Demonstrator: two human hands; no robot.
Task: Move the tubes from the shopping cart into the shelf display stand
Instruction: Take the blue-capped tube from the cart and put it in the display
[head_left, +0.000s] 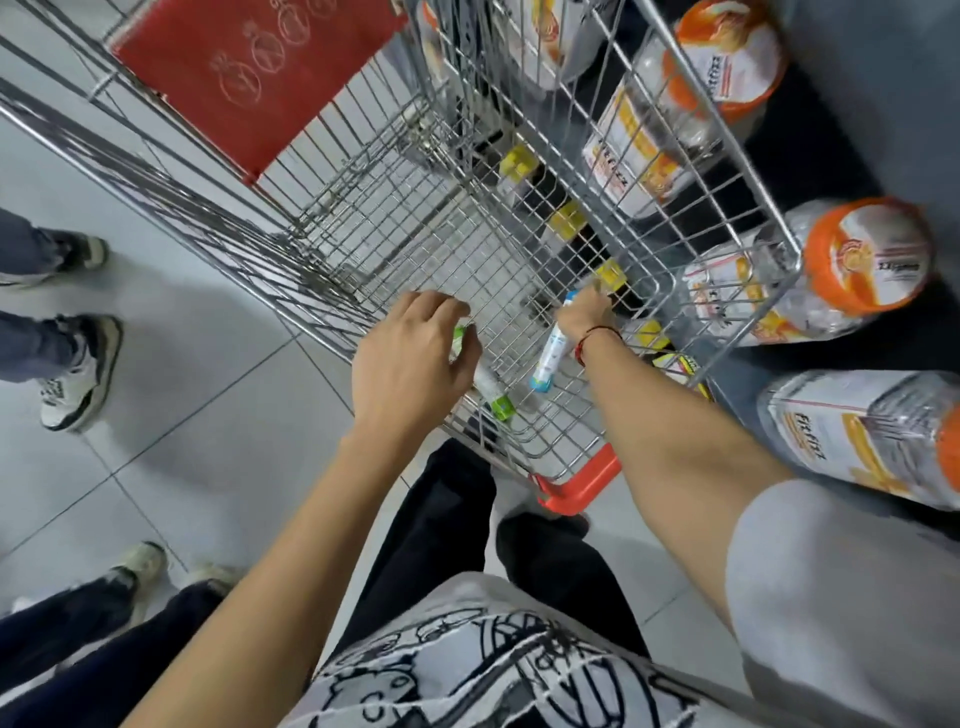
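Note:
The wire shopping cart (395, 218) fills the middle of the head view, and both my hands reach down inside it. My left hand (410, 358) is closed around a white tube with green ends (493, 392); its lower end sticks out below my palm. My right hand (584, 314), with a red string on the wrist, grips a white tube with blue ends (550, 358) that slants down toward the cart floor. The shelf display stand is not recognisable in this view.
Large clear jars with orange lids (862, 260) lie on dark shelving to the right of the cart. Yellow price tags (563, 221) show through the cart's side. The cart's red seat flap (260, 67) is at the far end. Other people's feet (78, 374) stand on the tiled floor at left.

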